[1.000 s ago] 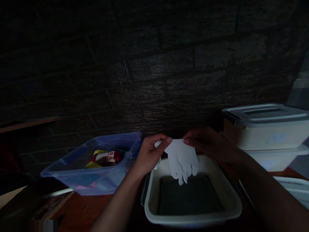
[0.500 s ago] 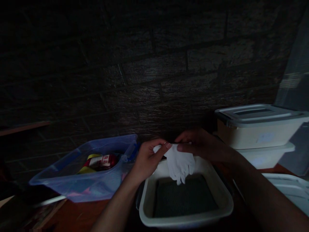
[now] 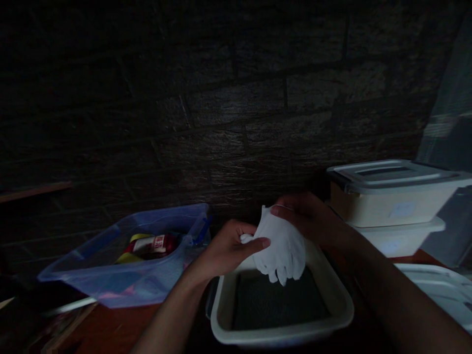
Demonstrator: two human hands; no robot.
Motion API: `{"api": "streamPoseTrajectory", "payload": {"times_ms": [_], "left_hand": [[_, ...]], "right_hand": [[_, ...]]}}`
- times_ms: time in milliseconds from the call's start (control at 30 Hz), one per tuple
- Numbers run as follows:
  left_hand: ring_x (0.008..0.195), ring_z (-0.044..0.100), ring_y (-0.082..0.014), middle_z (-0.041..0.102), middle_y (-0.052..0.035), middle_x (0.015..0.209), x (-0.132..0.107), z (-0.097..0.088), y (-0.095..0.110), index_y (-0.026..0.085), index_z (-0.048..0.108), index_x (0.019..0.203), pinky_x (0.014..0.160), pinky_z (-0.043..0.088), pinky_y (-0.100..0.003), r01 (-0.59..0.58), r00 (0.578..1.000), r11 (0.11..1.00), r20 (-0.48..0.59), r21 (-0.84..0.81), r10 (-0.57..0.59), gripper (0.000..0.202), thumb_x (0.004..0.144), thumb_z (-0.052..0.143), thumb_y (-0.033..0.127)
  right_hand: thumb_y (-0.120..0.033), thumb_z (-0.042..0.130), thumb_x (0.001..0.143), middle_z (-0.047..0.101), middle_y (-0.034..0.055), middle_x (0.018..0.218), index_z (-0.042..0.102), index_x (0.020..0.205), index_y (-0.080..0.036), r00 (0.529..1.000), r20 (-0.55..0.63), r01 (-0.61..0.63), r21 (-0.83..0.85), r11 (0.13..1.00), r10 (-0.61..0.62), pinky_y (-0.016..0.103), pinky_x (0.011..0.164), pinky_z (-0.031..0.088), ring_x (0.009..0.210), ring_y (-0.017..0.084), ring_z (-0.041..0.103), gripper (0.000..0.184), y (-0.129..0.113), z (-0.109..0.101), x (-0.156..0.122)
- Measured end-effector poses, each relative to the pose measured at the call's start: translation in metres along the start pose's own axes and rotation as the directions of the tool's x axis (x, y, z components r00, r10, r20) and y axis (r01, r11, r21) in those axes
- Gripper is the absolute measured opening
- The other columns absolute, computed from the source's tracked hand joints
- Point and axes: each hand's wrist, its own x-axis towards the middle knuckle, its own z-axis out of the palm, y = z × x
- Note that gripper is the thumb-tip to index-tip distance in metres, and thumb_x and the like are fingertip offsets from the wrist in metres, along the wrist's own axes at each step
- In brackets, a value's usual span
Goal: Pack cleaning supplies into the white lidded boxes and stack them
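Observation:
White gloves (image 3: 280, 248) hang with their fingers pointing down over an open white plastic bin (image 3: 283, 337). My left hand (image 3: 236, 246) grips them at the left side, its thumb lying across the front of the fabric. Along the upper edge, my right hand (image 3: 300, 216) pinches the cuff between thumb and fingers. Whether this is one pair or more I cannot tell. Inside the bin, a flat dark surface (image 3: 280, 300) covers the bottom.
A translucent blue bin (image 3: 147, 275) on the left holds a red bottle (image 3: 162, 244) and yellow items. Lidded white boxes (image 3: 391, 201) are stacked at right, with a loose white lid (image 3: 438, 290) before them. A dark brick wall (image 3: 228, 113) stands behind.
The gloves have been raised slightly and spread wider. My left hand has moved a little lower on them, and my right hand has lifted the cuff up.

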Motion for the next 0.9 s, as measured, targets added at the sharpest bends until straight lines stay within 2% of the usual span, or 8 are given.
{"api": "streamPoseTrajectory", "payload": {"times_ms": [133, 200, 333, 433, 567, 700, 767, 900], "left_hand": [[0.076, 0.069, -0.0174, 0.079, -0.0055, 0.086, -0.004, -0.012, 0.004, 0.015, 0.082, 0.091, 0.069, 0.049, -0.025, 0.002, 0.993, 0.991, 0.120, 0.132, -0.018, 0.026, 0.088, 0.077, 0.040], [0.077, 0.067, -0.0165, 0.078, -0.0042, 0.085, -0.004, -0.015, 0.006, 0.016, 0.082, 0.093, 0.069, 0.048, -0.024, -0.022, 0.991, 0.988, 0.134, 0.150, 0.001, 0.025, 0.084, 0.081, 0.039], [0.085, 0.066, -0.0175, 0.076, -0.0040, 0.093, 0.000, -0.008, 0.009, 0.016, 0.078, 0.099, 0.076, 0.050, -0.025, -0.148, 0.987, 0.985, -0.048, 0.094, 0.153, 0.026, 0.084, 0.080, 0.038], [0.080, 0.065, -0.0164, 0.074, -0.0034, 0.086, 0.003, 0.000, 0.006, 0.016, 0.078, 0.092, 0.074, 0.050, -0.026, -0.175, 0.974, 0.982, -0.131, 0.074, 0.184, 0.024, 0.091, 0.073, 0.040], [0.066, 0.062, -0.0145, 0.072, -0.0033, 0.078, 0.005, 0.000, 0.003, 0.016, 0.076, 0.087, 0.058, 0.047, -0.023, -0.095, 0.954, 0.995, -0.287, -0.015, 0.087, 0.031, 0.090, 0.072, 0.047], [0.064, 0.063, -0.0135, 0.073, -0.0024, 0.082, 0.003, -0.003, 0.004, 0.019, 0.076, 0.095, 0.055, 0.046, -0.021, -0.068, 0.913, 0.982, -0.407, -0.179, -0.011, 0.032, 0.087, 0.074, 0.049], [0.065, 0.064, -0.0141, 0.073, -0.0023, 0.082, 0.002, -0.004, 0.005, 0.019, 0.076, 0.095, 0.056, 0.048, -0.021, -0.079, 0.914, 0.977, -0.407, -0.196, -0.007, 0.031, 0.088, 0.074, 0.049], [0.075, 0.068, -0.0178, 0.076, -0.0056, 0.088, 0.002, -0.005, 0.006, 0.016, 0.077, 0.099, 0.065, 0.053, -0.025, -0.098, 0.959, 0.986, -0.277, -0.133, 0.058, 0.031, 0.087, 0.077, 0.045]], "right_hand": [[-0.050, 0.064, 0.096, 0.067, 0.0018, 0.078, 0.073, 0.087, -0.016, 0.995, -0.098, -0.005, 0.013, 1.000, 0.006, 0.023, 0.057, 0.042, 0.069, 0.014, 0.058, 0.036, -0.003, -0.013, -0.003], [-0.050, 0.064, 0.096, 0.067, 0.0017, 0.077, 0.074, 0.087, -0.016, 0.998, -0.062, -0.002, -0.026, 1.000, 0.001, 0.024, 0.059, 0.041, 0.069, 0.014, 0.057, 0.037, -0.004, -0.013, -0.003], [-0.045, 0.069, 0.093, 0.070, 0.0012, 0.080, 0.076, 0.090, -0.017, 0.990, 0.138, 0.015, -0.027, 1.000, -0.011, 0.025, 0.065, 0.044, 0.073, 0.015, 0.060, 0.030, -0.006, -0.001, -0.002], [-0.040, 0.070, 0.093, 0.074, 0.0025, 0.089, 0.077, 0.095, -0.017, 0.979, 0.205, 0.013, 0.048, 0.999, -0.023, 0.025, 0.071, 0.047, 0.081, 0.016, 0.063, 0.024, -0.008, 0.007, -0.001], [-0.038, 0.078, 0.087, 0.075, 0.0050, 0.100, 0.074, 0.111, -0.017, 0.985, 0.172, -0.035, 0.197, 0.980, 0.000, 0.027, 0.074, 0.049, 0.088, 0.018, 0.067, 0.032, 0.000, 0.010, 0.001], [-0.040, 0.084, 0.080, 0.075, 0.0065, 0.104, 0.071, 0.111, -0.015, 0.959, 0.282, -0.152, 0.432, 0.889, 0.027, 0.035, 0.087, 0.053, 0.094, 0.021, 0.068, 0.042, 0.018, 0.015, 0.008], [-0.048, 0.076, 0.087, 0.074, 0.0058, 0.098, 0.071, 0.102, -0.014, 0.969, 0.244, -0.139, 0.425, 0.895, 0.034, 0.035, 0.086, 0.052, 0.091, 0.020, 0.067, 0.038, 0.025, 0.017, 0.010], [-0.056, 0.062, 0.096, 0.068, 0.0024, 0.084, 0.069, 0.097, -0.014, 0.994, 0.102, -0.076, 0.273, 0.959, 0.050, 0.027, 0.069, 0.047, 0.076, 0.016, 0.060, 0.042, 0.022, 0.020, 0.010]]}}
